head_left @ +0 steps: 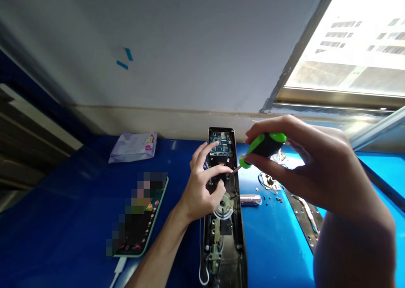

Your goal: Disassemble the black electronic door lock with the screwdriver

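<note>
A long dark casing [241, 237], which looks like an electronic lock body, lies lengthwise in front of me with its inside facing up. A blue circuit board [221, 145] sits at its far end, and a round metal part [222, 203] lies nearer its middle. My left hand [204, 182] rests over the casing with fingers spread, the index fingertip beside the screwdriver's shaft. My right hand [311, 165] grips a green and black screwdriver [264, 148] by its handle. It tilts down to the left, its tip inside the casing, partly hidden by my left fingers.
A phone [139, 222] with a white cable lies left on the blue table [76, 203]; a white packet [134, 147] lies behind it. Right of the casing are a silvery cylinder [251, 200], several tiny screws [278, 199], a small wired part [270, 181] and a dark metal plate [302, 214].
</note>
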Demonstrator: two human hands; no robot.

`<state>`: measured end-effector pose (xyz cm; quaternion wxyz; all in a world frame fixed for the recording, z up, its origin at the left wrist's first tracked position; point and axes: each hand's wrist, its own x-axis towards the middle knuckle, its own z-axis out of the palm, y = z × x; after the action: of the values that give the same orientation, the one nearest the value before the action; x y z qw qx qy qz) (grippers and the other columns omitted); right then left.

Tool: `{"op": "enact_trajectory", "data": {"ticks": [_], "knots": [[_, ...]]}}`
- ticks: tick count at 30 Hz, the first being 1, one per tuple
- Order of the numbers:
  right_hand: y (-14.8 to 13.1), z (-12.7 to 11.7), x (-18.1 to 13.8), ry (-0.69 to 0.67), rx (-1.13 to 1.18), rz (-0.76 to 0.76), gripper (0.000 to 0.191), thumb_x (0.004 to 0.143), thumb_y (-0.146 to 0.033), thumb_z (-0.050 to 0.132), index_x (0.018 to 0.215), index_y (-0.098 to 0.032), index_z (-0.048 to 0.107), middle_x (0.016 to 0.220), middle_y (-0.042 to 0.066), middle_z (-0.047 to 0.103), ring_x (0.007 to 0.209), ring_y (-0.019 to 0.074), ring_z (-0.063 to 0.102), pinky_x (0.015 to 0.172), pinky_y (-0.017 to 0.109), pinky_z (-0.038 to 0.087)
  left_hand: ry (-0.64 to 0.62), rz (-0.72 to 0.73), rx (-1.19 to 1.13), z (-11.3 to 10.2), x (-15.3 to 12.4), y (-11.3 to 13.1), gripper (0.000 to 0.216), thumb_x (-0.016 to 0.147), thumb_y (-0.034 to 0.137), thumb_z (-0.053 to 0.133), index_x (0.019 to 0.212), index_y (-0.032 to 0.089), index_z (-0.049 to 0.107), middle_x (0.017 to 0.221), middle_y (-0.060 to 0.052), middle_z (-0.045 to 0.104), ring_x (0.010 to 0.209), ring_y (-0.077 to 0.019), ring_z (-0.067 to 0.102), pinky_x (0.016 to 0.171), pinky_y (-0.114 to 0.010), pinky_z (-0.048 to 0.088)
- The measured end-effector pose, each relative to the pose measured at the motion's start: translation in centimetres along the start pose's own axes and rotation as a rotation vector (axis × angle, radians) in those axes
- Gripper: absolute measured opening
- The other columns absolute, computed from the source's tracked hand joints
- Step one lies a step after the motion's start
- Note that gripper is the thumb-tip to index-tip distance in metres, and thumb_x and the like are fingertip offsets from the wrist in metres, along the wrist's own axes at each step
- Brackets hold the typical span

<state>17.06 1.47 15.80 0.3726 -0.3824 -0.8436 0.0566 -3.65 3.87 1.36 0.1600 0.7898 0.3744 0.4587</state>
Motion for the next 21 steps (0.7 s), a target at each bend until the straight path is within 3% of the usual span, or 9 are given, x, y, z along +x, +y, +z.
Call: {"op": "enact_trajectory", "data": {"ticks": [7, 10, 13, 16, 21], "knots": [[-0.5, 0.0, 0.0, -0.019, -0.043, -0.044, 0.021, 0.096, -0.021, 0.073, 0.116, -0.016, 0.068, 0.099, 0.003, 0.077, 0.078, 0.0130, 0.071, 0.071, 0.028, 0.059, 0.005, 0.012, -0.006, 0.1, 0.0, 0.0, 0.034, 0.083, 0.009, 0.062, 0.105, 0.027, 0.082, 0.166, -0.006, 0.043, 0.157, -0.0375, 0.034, 0.129, -0.068, 0.029], [-1.0, 0.3, -0.1, -0.025, -0.054, -0.046, 0.023, 0.093, -0.013, 0.070, 0.115, -0.017, 0.067, 0.097, 0.001, 0.076, 0.073, 0.0099, 0.068, 0.067, 0.024, 0.055, 0.014, -0.009, -0.040, 0.2, -0.2, -0.1, 0.043, 0.084, 0.010, 0.061, 0.119, 0.028, 0.078, 0.173, -0.005, 0.032, 0.159, -0.0385, 0.033, 0.128, -0.067, 0.031], [-1.6, 1.2, -0.1, 0.074, -0.133, -0.021, 0.004, 0.095, -0.020, 0.072, 0.093, -0.018, 0.068, 0.074, -0.004, 0.065, 0.058, 0.0068, 0.052, 0.054, 0.024, 0.044, 0.015, -0.080, -0.089, 0.4, -0.3, -0.3, 0.062, 0.085, 0.011, 0.061, 0.145, 0.029, 0.062, 0.180, -0.005, 0.014, 0.163, -0.0401, 0.026, 0.129, -0.066, 0.031], [-2.1, 2.2, 0.0, 0.167, -0.203, -0.017, 0.026, 0.098, -0.033, 0.073, 0.078, -0.018, 0.066, 0.064, -0.006, 0.056, 0.054, 0.0068, 0.040, 0.050, 0.027, 0.036, -0.026, -0.121, -0.124, 0.5, -0.3, -0.6, 0.070, 0.085, 0.012, 0.061, 0.153, 0.029, 0.054, 0.181, -0.005, 0.012, 0.164, -0.0401, 0.023, 0.130, -0.065, 0.029], [-2.0, 2.2, 0.0, 0.101, -0.135, -0.003, 0.012, 0.103, -0.025, 0.064, 0.108, -0.017, 0.072, 0.079, -0.004, 0.071, 0.059, 0.0063, 0.055, 0.057, 0.024, 0.045, -0.001, -0.089, -0.155, 0.5, -0.2, -0.7, 0.061, 0.087, 0.011, 0.060, 0.146, 0.028, 0.060, 0.180, -0.005, 0.015, 0.164, -0.0361, 0.025, 0.132, -0.062, 0.027]]}}
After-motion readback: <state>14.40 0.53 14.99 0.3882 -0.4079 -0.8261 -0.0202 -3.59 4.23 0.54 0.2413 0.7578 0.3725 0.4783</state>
